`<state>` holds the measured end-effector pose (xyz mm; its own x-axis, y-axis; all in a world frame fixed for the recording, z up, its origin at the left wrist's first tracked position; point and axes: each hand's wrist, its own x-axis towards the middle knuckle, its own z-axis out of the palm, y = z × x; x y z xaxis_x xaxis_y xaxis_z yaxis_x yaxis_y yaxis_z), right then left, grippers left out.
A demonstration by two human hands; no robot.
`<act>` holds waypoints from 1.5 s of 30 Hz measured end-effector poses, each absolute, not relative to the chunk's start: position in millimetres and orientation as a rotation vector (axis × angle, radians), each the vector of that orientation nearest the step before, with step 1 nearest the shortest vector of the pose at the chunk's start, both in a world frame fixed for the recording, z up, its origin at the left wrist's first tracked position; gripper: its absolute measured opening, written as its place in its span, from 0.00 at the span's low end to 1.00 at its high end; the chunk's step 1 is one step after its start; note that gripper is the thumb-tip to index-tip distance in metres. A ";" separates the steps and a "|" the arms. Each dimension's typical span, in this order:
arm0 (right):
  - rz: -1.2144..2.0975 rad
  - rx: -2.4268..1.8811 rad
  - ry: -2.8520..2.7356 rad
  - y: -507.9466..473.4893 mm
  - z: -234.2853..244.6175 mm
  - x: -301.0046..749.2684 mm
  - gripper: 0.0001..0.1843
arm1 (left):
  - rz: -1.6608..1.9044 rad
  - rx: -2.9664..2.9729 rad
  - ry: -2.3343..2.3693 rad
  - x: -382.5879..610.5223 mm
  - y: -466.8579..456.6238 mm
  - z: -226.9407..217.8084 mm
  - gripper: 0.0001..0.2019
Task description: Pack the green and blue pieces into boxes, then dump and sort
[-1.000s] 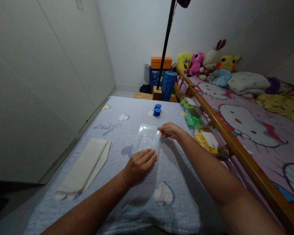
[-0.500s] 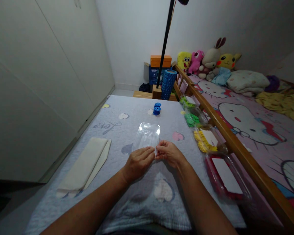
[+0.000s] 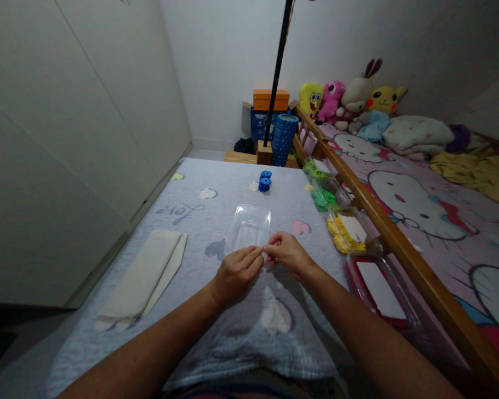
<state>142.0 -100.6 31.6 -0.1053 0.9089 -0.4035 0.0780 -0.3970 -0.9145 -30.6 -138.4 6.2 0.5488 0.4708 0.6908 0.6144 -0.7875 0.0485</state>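
A clear plastic box (image 3: 250, 224) lies in the middle of the cloth-covered table. My left hand (image 3: 240, 272) covers its near edge, fingers together and closed on the rim. At the near right corner my right hand (image 3: 288, 252) pinches the same rim between thumb and fingertips. The fingertips of both hands nearly touch, and the box's near side is mostly hidden beneath them. Beyond the box stand blue disc-shaped pieces (image 3: 265, 182) in two small stacks.
Along the right edge are clear boxes with red (image 3: 382, 291), yellow (image 3: 351, 228), green (image 3: 326, 195) and light green (image 3: 316, 167) pieces. A folded cream cloth (image 3: 143, 274) lies left. A wooden bed rail (image 3: 360, 197) borders the right, and a black pole (image 3: 278, 72) rises behind.
My right hand's fingers have shifted slightly at the box's corner, closer to my left fingertips. The view has tilted a little; the box stays in place on the cloth.
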 end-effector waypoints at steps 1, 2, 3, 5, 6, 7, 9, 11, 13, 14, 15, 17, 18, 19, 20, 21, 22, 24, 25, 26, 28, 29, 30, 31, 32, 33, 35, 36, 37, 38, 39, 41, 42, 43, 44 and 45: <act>1.563 -1.507 -1.135 -99.8 33.0 141.8 0.17 | -1.060 -2.585 -0.926 -29.9 -138.6 5.5 0.09; 1.560 -1.515 -1.151 -99.1 34.2 141.7 0.17 | -1.057 -2.583 -0.931 -29.3 -138.7 5.0 0.08; 1.558 -1.522 -1.163 -98.5 35.2 141.6 0.17 | -1.053 -2.579 -0.934 -28.6 -138.8 4.6 0.08; 1.543 -1.550 -1.185 -97.9 37.1 141.1 0.18 | -1.047 -2.561 -0.935 -27.4 -138.7 4.6 0.07; 1.525 -1.569 -1.198 -97.8 37.9 140.7 0.19 | -1.043 -2.553 -0.936 -26.9 -138.6 4.9 0.07; 1.501 -1.586 -1.213 -97.9 38.7 140.3 0.21 | -1.039 -2.546 -0.937 -26.6 -138.5 5.3 0.07; 1.448 -1.610 -1.246 -98.3 40.3 139.4 0.25 | -1.035 -2.537 -0.939 -26.2 -138.2 5.9 0.07; 1.414 -1.624 -1.280 -98.7 42.0 138.5 0.27 | -1.043 -2.535 -0.932 -26.3 -138.1 6.0 0.07; 1.392 -1.640 -1.313 -98.8 43.6 137.6 0.27 | -1.058 -2.534 -0.928 -26.5 -138.2 5.4 0.07; 1.381 -1.647 -1.328 -98.6 44.2 137.2 0.27 | -1.062 -2.534 -0.928 -26.5 -138.4 5.0 0.07; 1.368 -1.650 -1.343 -98.3 44.7 136.8 0.26 | -1.067 -2.532 -0.930 -26.5 -138.6 4.5 0.07; 1.340 -1.654 -1.380 -97.6 45.0 136.4 0.24 | -1.072 -2.528 -0.931 -26.2 -139.1 4.0 0.07; 1.330 -1.658 -1.399 -97.2 44.9 136.4 0.23 | -1.073 -2.525 -0.930 -25.9 -139.3 4.0 0.07; 1.325 -1.663 -1.413 -96.9 44.8 136.5 0.23 | -1.074 -2.522 -0.933 -25.6 -139.4 4.2 0.06; 1.328 -1.665 -1.417 -96.9 44.6 136.9 0.22 | -1.074 -2.520 -0.937 -25.2 -139.5 4.8 0.06; 1.335 -1.662 -1.408 -97.2 44.6 137.6 0.22 | -1.073 -2.522 -0.942 -24.6 -139.6 5.5 0.05; 1.348 -1.652 -1.387 -97.8 44.7 138.5 0.21 | -1.074 -2.529 -0.948 -24.0 -139.6 6.4 0.05; 1.376 -1.616 -1.335 -100.3 45.2 140.8 0.20 | -1.085 -2.545 -0.970 -22.4 -139.3 8.1 0.05; 1.389 -1.596 -1.310 -102.1 45.6 142.0 0.20 | -1.091 -2.554 -0.983 -21.6 -139.1 8.6 0.04; 1.399 -1.576 -1.291 -104.1 45.8 143.2 0.20 | -1.097 -2.562 -0.999 -20.8 -138.8 8.9 0.04; 1.402 -1.533 -1.266 -108.1 45.9 145.0 0.21 | -1.105 -2.570 -1.027 -19.4 -138.1 8.7 0.05; 1.399 -1.509 -1.255 -110.0 45.7 145.5 0.21 | -1.106 -2.578 -1.032 -19.0 -137.7 8.4 0.05; 1.396 -1.485 -1.246 -111.7 45.3 145.8 0.21 | -1.106 -2.587 -1.035 -18.7 -137.5 8.2 0.04; 1.393 -1.462 -1.238 -113.1 44.8 145.7 0.21 | -1.107 -2.597 -1.036 -18.5 -137.3 8.1 0.04; 1.391 -1.440 -1.232 -114.4 44.2 145.5 0.20 | -1.108 -2.604 -1.036 -18.5 -137.2 8.3 0.04; 1.387 -1.420 -1.227 -115.5 43.7 145.3 0.20 | -1.109 -2.611 -1.034 -18.6 -137.2 8.8 0.04; 1.372 -1.381 -1.216 -118.1 42.7 144.9 0.19 | -1.113 -2.619 -1.031 -19.0 -137.6 10.1 0.05; 1.362 -1.364 -1.207 -119.7 42.2 144.8 0.19 | -1.117 -2.618 -1.031 -19.3 -137.9 10.7 0.05; 1.354 -1.351 -1.193 -121.6 41.6 144.9 0.19 | -1.120 -2.618 -1.029 -19.6 -138.2 11.1 0.05; 1.346 -1.338 -1.174 -123.9 40.7 145.0 0.19 | -1.123 -2.616 -1.027 -19.9 -138.6 11.1 0.05; 1.340 -1.328 -1.152 -126.5 39.6 145.3 0.19 | -1.126 -2.613 -1.026 -20.1 -139.0 10.7 0.05; 1.323 -1.315 -1.114 -132.0 36.1 145.9 0.18 | -1.130 -2.607 -1.026 -20.4 -139.7 9.2 0.05; 1.310 -1.311 -1.101 -134.7 33.7 146.2 0.18 | -1.133 -2.605 -1.026 -20.3 -140.1 8.2 0.05; 1.297 -1.310 -1.093 -137.1 31.2 146.4 0.18 | -1.138 -2.600 -1.030 -20.0 -140.5 7.4 0.04; 1.287 -1.312 -1.089 -139.3 28.6 146.6 0.17 | -1.148 -2.594 -1.036 -19.5 -140.9 6.9 0.04; 1.280 -1.313 -1.082 -141.1 26.2 146.6 0.17 | -1.163 -2.587 -1.044 -18.9 -141.3 6.7 0.03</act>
<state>146.6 -141.1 26.2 0.0523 0.9893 -0.1365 -0.0306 -0.1350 -0.9904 -18.9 -141.3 6.7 0.4674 0.5435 0.6972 0.6348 -0.7552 0.1632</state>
